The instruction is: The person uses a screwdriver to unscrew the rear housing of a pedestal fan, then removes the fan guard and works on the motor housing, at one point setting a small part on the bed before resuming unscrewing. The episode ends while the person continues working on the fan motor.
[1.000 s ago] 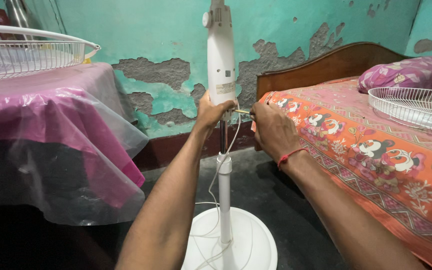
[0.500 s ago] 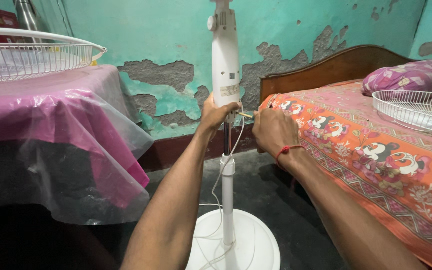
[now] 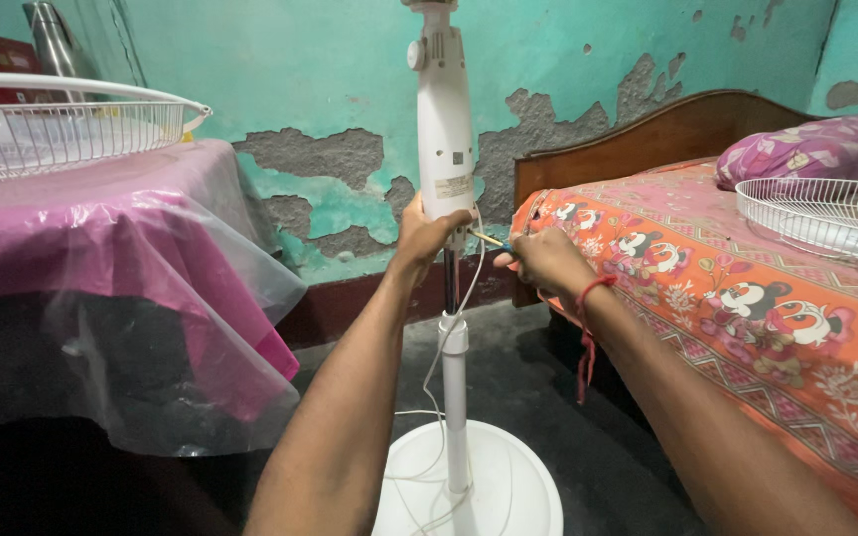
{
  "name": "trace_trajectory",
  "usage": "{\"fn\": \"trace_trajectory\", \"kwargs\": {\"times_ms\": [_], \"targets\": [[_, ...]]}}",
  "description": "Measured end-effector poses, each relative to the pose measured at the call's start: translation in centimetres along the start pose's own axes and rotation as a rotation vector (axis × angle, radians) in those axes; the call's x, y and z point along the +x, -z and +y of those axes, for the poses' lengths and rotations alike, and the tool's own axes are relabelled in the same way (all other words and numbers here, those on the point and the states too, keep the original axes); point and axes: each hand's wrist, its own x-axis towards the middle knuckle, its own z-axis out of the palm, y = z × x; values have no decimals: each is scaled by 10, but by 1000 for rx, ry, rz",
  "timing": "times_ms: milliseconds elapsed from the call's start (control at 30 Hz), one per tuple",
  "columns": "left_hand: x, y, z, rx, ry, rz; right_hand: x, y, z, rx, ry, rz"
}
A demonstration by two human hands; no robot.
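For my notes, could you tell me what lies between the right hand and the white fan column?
In the head view, a thin tool held by the right hand spans the gap to the white fan column.

Table (image 3: 101, 199): at left, draped in pink cloth under a clear plastic sheet that hangs down its side.
Wire fan guard (image 3: 62, 124): white, lies on the table, rim up.
Steel flask (image 3: 50, 40): stands behind that guard, near the wall.
Bed (image 3: 727, 288): at right, dark wooden headboard, orange cartoon-print sheet.
Second wire guard (image 3: 826, 213): white, lies on the bed.
Pillow (image 3: 816, 149): purple floral, just behind the second guard.
Wall (image 3: 290, 89): turquoise, paint flaking off in grey patches.
Floor (image 3: 548, 397): dark, bare.
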Motion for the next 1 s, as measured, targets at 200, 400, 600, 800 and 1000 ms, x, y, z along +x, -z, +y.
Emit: {"fn": "trace_trajectory", "kwargs": {"times_ms": [200,400,600,800,1000], "targets": [[8,13,1,59,162,-124,-59,10,-26,-602,421,363],[16,23,-10,-7,235,-235,-74,23,-22,-501,620,468],[22,31,-17,-42,278,-379,-78,9,-15,-412,671,477],[22,32,-24,-63,264,-355,-77,-12,-11,-414,794,422],[21,32,-32,-35,292,-296,-74,-27,-7,-397,837,419]]}}
